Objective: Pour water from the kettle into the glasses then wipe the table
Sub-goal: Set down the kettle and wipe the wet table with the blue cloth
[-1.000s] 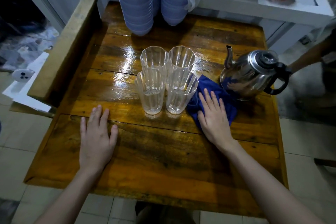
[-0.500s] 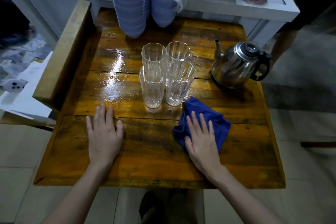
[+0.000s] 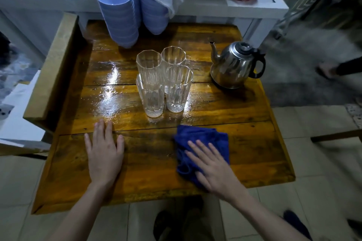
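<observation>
While your right hand (image 3: 214, 170) lies flat with fingers spread on the blue cloth (image 3: 203, 143) at five o'clock, your left hand (image 3: 104, 154) rests open-palmed on the table (image 3: 254, 143); glasses (image 3: 164, 82) stand centre, kettle (image 3: 235, 64) at two o'clock.

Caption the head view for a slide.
Right hand presses blue cloth on wet wooden table; left hand flat beside four glasses.

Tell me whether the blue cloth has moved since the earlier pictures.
Yes. The blue cloth, under the right hand, has slid away from the steel kettle, toward the wooden table's near edge.
</observation>
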`<act>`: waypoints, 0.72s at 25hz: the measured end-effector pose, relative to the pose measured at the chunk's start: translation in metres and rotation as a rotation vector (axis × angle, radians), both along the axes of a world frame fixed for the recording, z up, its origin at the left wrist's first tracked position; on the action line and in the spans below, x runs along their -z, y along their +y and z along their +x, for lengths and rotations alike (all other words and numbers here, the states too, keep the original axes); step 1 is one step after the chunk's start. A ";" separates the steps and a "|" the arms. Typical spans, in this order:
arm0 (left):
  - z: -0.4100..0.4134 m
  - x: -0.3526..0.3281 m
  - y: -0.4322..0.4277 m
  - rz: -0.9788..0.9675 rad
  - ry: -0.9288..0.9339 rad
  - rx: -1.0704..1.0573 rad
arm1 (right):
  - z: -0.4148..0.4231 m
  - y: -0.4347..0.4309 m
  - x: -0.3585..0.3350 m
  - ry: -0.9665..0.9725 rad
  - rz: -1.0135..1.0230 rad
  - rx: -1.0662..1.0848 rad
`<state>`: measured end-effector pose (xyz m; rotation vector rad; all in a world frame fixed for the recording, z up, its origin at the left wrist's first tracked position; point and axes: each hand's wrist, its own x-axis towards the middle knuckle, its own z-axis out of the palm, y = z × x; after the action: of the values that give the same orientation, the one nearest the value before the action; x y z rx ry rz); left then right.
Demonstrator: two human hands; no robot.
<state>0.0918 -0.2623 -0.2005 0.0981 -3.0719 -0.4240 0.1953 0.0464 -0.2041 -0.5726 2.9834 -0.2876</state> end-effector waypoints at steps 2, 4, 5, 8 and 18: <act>0.000 0.000 0.001 -0.008 0.002 -0.003 | -0.003 0.042 -0.001 -0.003 -0.026 0.172; -0.001 0.001 0.002 -0.020 0.003 -0.009 | -0.017 0.073 -0.003 -0.024 -0.042 0.367; -0.001 0.002 0.002 -0.025 0.005 -0.012 | -0.029 0.079 -0.002 -0.031 -0.047 0.461; -0.002 0.003 0.001 -0.038 0.009 -0.014 | -0.073 0.061 -0.001 -0.017 -0.028 0.652; -0.002 0.005 0.001 -0.025 0.008 -0.019 | -0.008 -0.031 0.006 -0.001 -0.059 0.101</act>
<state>0.0894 -0.2613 -0.2058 0.1252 -3.0650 -0.3838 0.1870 0.0158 -0.2101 -0.4278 3.0163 -0.3847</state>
